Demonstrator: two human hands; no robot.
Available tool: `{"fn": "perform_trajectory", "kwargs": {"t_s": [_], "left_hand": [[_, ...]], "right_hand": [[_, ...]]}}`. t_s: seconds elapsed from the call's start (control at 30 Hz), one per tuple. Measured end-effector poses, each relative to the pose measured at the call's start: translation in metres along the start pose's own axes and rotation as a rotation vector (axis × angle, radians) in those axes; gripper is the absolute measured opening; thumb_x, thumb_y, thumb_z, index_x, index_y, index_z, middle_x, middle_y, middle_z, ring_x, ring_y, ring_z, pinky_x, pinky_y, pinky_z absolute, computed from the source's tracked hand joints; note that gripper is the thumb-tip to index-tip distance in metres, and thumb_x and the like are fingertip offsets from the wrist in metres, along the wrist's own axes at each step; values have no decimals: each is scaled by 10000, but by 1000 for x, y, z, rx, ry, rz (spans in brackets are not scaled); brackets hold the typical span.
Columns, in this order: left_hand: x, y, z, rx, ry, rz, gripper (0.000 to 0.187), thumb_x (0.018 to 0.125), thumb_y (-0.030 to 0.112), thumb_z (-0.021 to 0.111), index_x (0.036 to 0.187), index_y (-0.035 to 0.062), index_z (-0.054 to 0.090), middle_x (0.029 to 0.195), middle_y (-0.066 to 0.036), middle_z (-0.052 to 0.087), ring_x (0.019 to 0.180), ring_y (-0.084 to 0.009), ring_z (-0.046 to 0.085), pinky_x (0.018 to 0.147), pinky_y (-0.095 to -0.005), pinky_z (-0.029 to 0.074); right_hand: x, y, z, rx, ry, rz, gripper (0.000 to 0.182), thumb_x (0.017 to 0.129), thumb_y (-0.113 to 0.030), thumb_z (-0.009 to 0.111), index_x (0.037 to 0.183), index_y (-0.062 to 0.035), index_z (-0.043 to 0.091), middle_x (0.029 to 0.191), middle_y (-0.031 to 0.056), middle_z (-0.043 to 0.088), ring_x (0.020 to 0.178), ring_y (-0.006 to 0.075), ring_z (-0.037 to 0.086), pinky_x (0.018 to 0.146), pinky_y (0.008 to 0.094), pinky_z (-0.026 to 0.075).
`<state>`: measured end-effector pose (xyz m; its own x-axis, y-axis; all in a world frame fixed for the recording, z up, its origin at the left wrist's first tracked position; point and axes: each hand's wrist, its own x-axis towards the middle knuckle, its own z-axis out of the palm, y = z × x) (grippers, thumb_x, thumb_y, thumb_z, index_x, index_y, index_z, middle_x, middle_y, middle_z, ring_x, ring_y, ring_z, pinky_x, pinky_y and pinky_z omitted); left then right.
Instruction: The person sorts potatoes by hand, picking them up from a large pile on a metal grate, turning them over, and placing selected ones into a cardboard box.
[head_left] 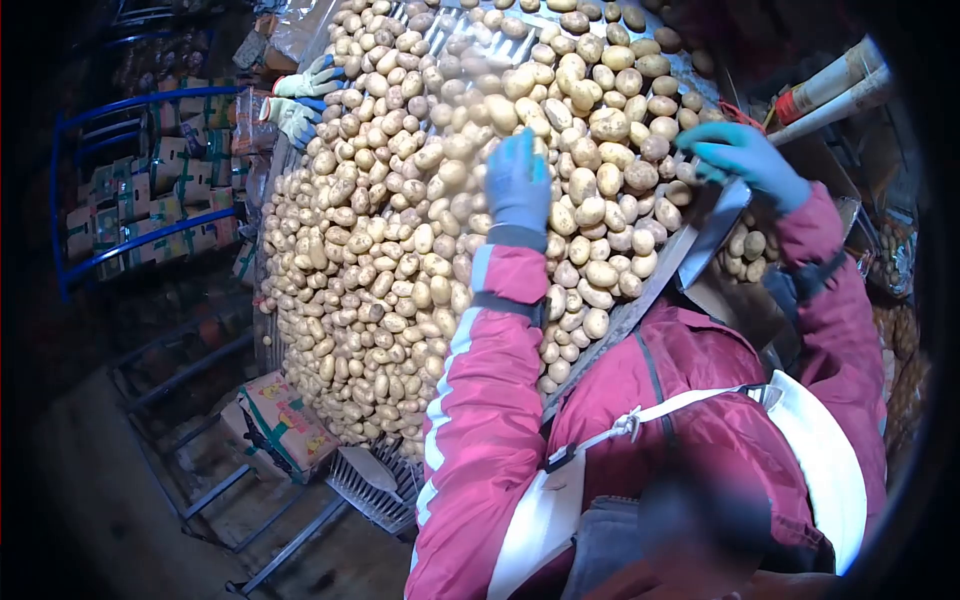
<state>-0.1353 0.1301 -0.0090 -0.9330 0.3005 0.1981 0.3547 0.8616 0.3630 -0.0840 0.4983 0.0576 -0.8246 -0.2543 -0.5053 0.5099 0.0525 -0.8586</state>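
A broad heap of potatoes (pixel 370 260) covers the sorting table in front of me. My left hand (pixel 517 185), in a grey-blue glove with teal fingertips, reaches over the middle of the heap. Its fingers are stretched out and lie against the potatoes, several of which are blurred just left of it. At the table's right edge is my right hand (pixel 745 165), gloved alike, with fingers extended and somewhat apart over the potatoes there. A metal chute plate (pixel 714 235) slants down just below this hand. Potatoes in a box (pixel 745 252) show beneath it.
A pair of white-and-blue gloves (pixel 300 105) is at the table's left edge. A printed carton (pixel 285 425) and a slatted metal grate (pixel 375 490) stand at the lower left. Blue-railed racks (pixel 150 100) hold boxes farther left. White pipes (pixel 830 90) slant in from the upper right.
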Motion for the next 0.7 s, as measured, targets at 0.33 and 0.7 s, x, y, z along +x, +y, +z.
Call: {"fn": "perform_trajectory", "kwargs": {"t_s": [0.33,0.7], "left_hand": [[-168,-87,-118,20,191,-550,450,919,129,656,1349,6,611,1268,-201,655,1211,-374,587,1038,-465,475],[-254,-136,-159,269,170,-1145,732,924,451,689,1516,85,461,1594,-326,270,1429,-474,368,1137,-526,402]], "right_hand": [[248,-30,126,-704,94,-707,397,919,-277,612,1269,-110,694,1191,223,704,1110,370,676,965,430,525],[278,-19,163,-517,-276,-322,574,932,-445,689,1316,-22,627,1132,133,719,1030,252,685,904,364,539]]}}
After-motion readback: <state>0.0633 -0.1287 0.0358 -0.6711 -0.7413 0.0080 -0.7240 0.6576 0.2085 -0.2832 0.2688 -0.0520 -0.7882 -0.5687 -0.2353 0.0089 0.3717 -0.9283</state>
